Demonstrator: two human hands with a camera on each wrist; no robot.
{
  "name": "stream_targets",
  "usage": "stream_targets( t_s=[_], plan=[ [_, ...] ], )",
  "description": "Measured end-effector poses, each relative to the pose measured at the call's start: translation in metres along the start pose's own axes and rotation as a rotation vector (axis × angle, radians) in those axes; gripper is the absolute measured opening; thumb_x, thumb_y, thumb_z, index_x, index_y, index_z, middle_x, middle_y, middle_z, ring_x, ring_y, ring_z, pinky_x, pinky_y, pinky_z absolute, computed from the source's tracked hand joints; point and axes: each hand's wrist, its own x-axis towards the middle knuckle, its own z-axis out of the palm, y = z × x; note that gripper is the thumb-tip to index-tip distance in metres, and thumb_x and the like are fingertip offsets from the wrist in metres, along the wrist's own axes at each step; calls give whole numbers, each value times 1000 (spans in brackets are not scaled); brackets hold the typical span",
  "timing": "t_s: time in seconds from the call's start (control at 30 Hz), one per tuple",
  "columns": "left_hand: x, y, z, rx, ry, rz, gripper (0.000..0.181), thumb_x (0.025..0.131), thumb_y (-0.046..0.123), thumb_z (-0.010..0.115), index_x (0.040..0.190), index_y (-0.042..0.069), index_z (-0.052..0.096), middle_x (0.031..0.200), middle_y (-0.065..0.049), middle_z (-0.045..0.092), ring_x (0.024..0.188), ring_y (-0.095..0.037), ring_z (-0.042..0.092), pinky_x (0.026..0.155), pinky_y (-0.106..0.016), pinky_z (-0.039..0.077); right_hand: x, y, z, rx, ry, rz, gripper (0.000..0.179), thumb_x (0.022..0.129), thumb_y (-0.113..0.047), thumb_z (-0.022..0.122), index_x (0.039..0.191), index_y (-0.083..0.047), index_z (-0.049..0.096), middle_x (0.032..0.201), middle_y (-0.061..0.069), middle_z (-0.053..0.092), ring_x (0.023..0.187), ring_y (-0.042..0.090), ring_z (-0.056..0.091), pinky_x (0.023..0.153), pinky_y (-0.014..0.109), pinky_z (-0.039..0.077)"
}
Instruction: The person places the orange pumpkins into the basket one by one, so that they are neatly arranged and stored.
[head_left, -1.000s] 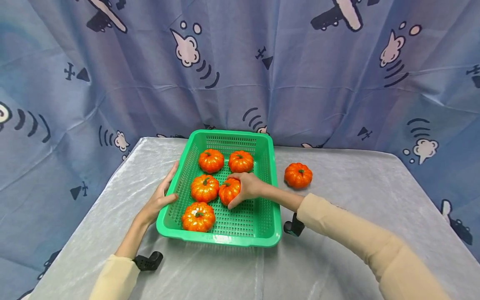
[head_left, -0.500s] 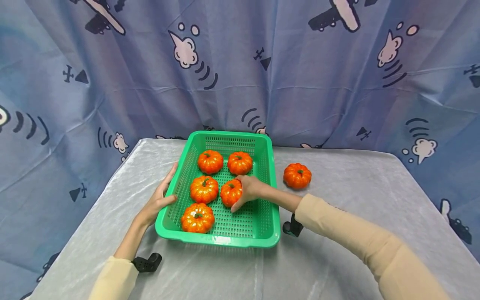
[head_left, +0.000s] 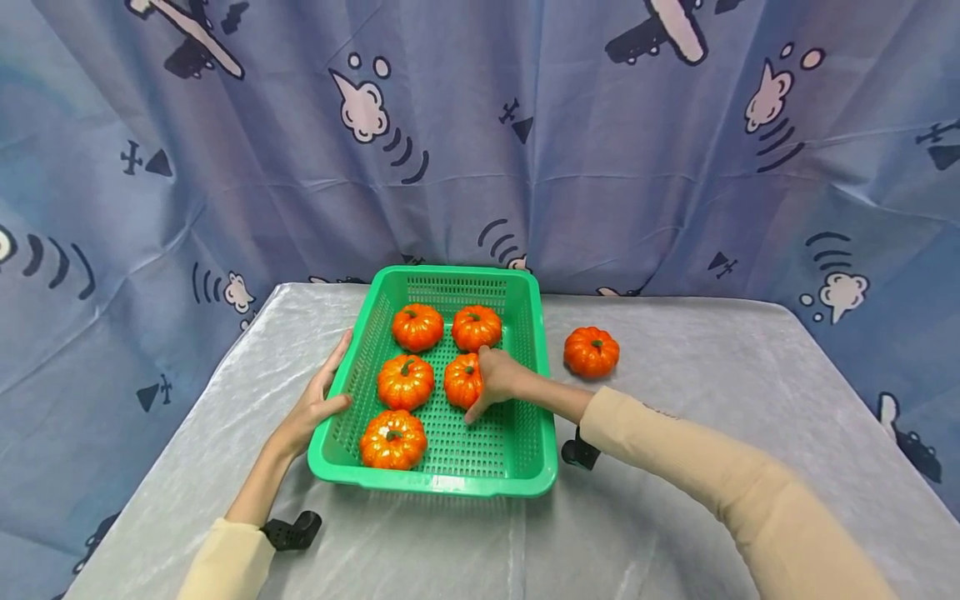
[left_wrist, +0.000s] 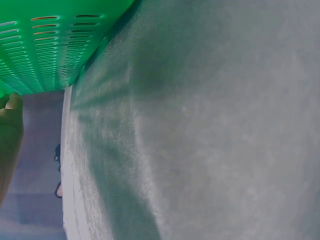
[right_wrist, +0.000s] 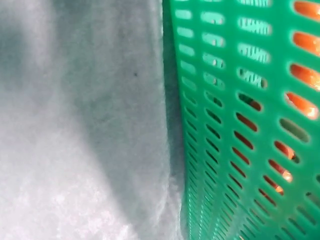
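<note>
A green plastic basket with slotted walls stands on the table. My left hand holds its left side, the thumb on the rim and the other fingers along the outer wall; the left wrist view shows only part of that hand. Reaching over the basket's right side, my right hand grips an orange toy pumpkin, thumb at the near side and fingers at the far side. The hand covers that pumpkin's right part. Several like it, such as this front-left pumpkin, sit on the basket floor.
Outside the basket, to its right, one more orange pumpkin lies on the table. A silvery cloth covers the tabletop. Behind it hangs a blue patterned curtain.
The gripped pumpkin has shifted slightly right within the basket, away from the one on its left, along with my right hand. My left hand stays at the basket's side.
</note>
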Motion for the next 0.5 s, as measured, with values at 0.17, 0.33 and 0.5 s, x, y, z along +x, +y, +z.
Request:
stream_targets(
  t_s=[0.17,0.33,0.5],
  plan=[
    [0,1,1,1,0,-12,89,81,-7,43,154,12,-4,160,-11,-10,132,-14,33,100,-24,42,-6,0,-8,-23,-25,-2,96,63,-39,88,130,12,41,120,23,52,107,30,53,88,36,50],
    [0,1,0,9,4,-15,89,81,-7,43,155,12,-3,160,-11,-9,132,-14,34,100,-24,42,-10,-1,-18,-48,-7,0,68,70,-34,85,112,8,52,106,20,55,97,30,54,80,36,50],
    [0,1,1,12,4,-12,88,82,-7,43,154,12,-4,160,-14,-9,129,-12,38,98,-25,44,-11,-2,-14,-77,8,-2,75,74,-26,82,124,15,46,115,27,53,107,36,55,88,39,52]
  ],
)
